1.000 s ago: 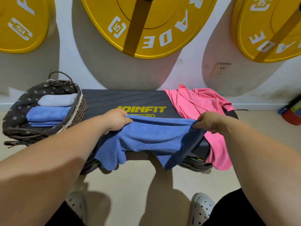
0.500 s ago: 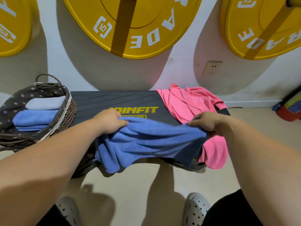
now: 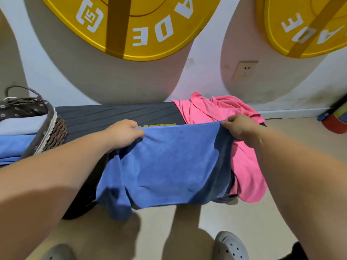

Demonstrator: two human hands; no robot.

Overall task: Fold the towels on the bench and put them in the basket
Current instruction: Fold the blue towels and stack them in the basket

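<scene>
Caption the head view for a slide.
Both hands, left hand and right hand, hold a blue towel stretched over the bench, pink towel waiting.

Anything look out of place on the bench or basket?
The pink towel lies crumpled at the right end of the bench, spilling over its front edge. The blue towel, held by the left hand and right hand, hangs unevenly, lower left corner bunched. Folded towels in the basket look tidy.

Head camera, looking down, close over bench point(image 3: 112, 117)
</scene>
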